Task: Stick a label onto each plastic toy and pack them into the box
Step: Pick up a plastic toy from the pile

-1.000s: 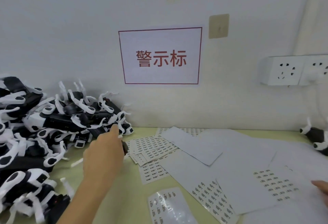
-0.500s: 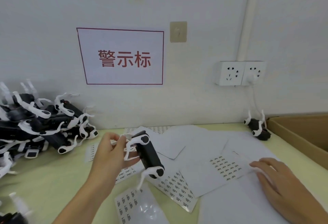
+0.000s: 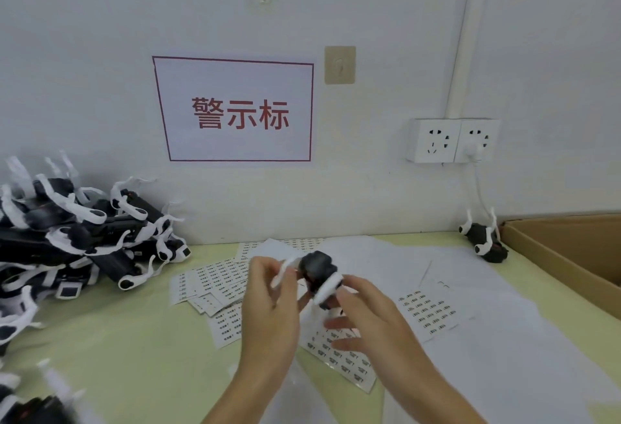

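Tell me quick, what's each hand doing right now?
Left hand: grips the black-and-white toy.
Right hand: open, fingers spread beside the toy.

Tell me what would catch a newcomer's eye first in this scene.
The white wall sign with big red characters, straight ahead above the table, stands out most. Next comes the heap of black and white toys piled at the table's left edge. In the middle foreground the left hand holds one toy while the right hand reaches in beside it, above scattered label sheets.
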A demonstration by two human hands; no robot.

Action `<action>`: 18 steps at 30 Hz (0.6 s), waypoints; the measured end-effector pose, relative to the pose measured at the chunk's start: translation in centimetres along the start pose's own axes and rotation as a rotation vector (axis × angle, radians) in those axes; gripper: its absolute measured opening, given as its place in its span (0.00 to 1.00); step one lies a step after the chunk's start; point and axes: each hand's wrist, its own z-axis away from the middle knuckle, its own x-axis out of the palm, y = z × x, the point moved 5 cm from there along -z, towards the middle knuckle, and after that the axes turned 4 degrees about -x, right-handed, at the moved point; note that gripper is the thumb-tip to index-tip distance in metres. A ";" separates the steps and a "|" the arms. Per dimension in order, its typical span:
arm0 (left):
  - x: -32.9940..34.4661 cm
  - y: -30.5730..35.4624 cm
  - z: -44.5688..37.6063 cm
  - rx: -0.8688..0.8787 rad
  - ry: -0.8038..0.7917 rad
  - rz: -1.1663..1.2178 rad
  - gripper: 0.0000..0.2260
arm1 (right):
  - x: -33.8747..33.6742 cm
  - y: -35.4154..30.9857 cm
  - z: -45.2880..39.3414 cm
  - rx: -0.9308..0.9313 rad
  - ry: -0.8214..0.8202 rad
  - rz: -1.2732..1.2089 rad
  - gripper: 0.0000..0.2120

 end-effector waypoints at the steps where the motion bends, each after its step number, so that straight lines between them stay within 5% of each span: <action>1: 0.6 0.3 0.4 0.067 -0.056 -0.074 0.10 | 0.8 0.4 -0.1 0.033 -0.017 -0.109 0.11; 7: 3.4 1.2 3.0 0.432 -0.375 -0.387 0.05 | -0.5 2.3 0.0 0.140 0.042 -0.440 0.27; 13: 4.1 1.3 4.0 0.365 -0.596 -0.372 0.15 | -2.0 3.4 0.6 0.177 0.144 -0.533 0.29; 18: 0.7 1.2 3.3 0.368 -0.268 -0.604 0.18 | -1.5 2.1 0.8 0.119 0.085 -0.621 0.21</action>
